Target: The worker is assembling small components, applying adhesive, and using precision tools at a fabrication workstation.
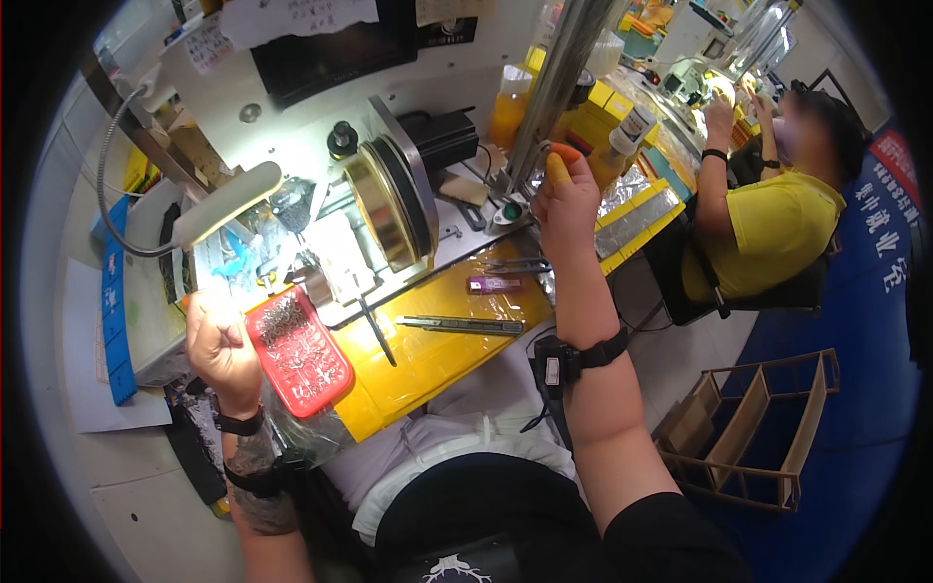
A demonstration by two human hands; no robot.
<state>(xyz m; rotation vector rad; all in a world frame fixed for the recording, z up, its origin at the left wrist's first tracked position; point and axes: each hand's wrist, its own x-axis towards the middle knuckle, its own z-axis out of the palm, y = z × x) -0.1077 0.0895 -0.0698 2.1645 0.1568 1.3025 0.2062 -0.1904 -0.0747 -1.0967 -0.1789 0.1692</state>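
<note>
Left hand (222, 340): fingers curled in, just beside the red tray; glare hides the fingertips, so whether anything is pinched cannot be told

Right hand (569, 199): held up near the metal post (564, 78), thumb and fingers drawn together as in a fine pinch; any object there too small to make out

Red tray (306, 406): at the near left of the bench (408, 374), next to the left hand, presumably for short reach; raised rim seems to keep its load from scattering

Small metal pieces (284, 321): many, loose in the tray, densest toward its far end

Lamp (228, 204): on a bent neck, head angled low, evidently to light fine work

Gold-rimmed wheel (379, 209): mounted upright behind the work area, perhaps so it can turn freely

Box knife (459, 325), purple lighter (494, 284): laid flat between the hands, likely for ready pickup
</note>
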